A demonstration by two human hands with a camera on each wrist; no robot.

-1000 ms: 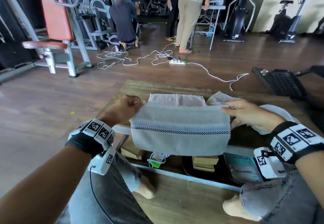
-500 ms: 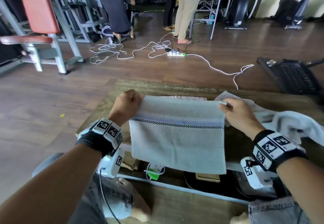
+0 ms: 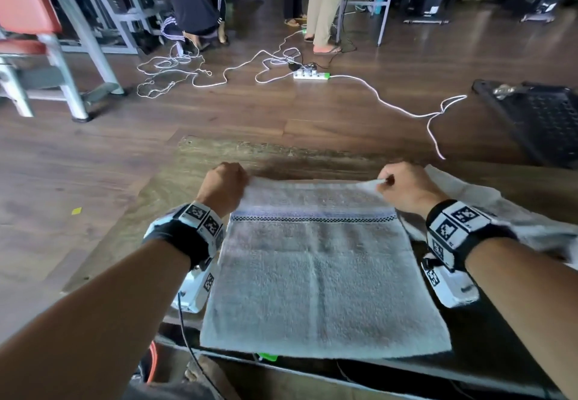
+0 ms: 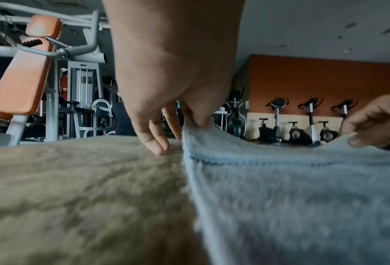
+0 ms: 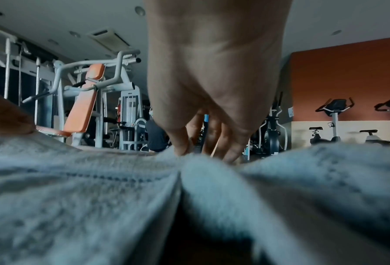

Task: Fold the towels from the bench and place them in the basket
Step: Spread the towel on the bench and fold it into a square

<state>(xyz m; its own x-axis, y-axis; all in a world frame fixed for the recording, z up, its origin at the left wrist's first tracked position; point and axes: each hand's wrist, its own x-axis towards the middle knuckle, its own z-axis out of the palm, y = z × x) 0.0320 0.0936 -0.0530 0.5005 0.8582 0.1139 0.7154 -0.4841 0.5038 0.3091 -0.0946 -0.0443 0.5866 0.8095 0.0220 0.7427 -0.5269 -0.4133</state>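
Note:
A pale grey towel [image 3: 316, 274] with a dark checked stripe lies flat on the wooden bench [image 3: 275, 155], its near edge hanging over the front. My left hand [image 3: 230, 180] pinches the far left corner. My right hand [image 3: 395, 180] pinches the far right corner. In the left wrist view the left hand [image 4: 189, 123] holds the towel [image 4: 291, 188] edge, lifted slightly off the bench. In the right wrist view the right hand [image 5: 189, 150] grips a bunched corner of the towel [image 5: 76, 188]. No basket shows.
A second white towel [image 3: 488, 202] lies crumpled on the bench just right of my right hand. Past the bench, white cables and a power strip [image 3: 311, 75] lie on the floor. A black treadmill base [image 3: 538, 114] sits at right. People stand far back.
Both hands carried the towel's held edge forward and down, laying it flat on the bench; before, the towel hung in the air off the front edge.

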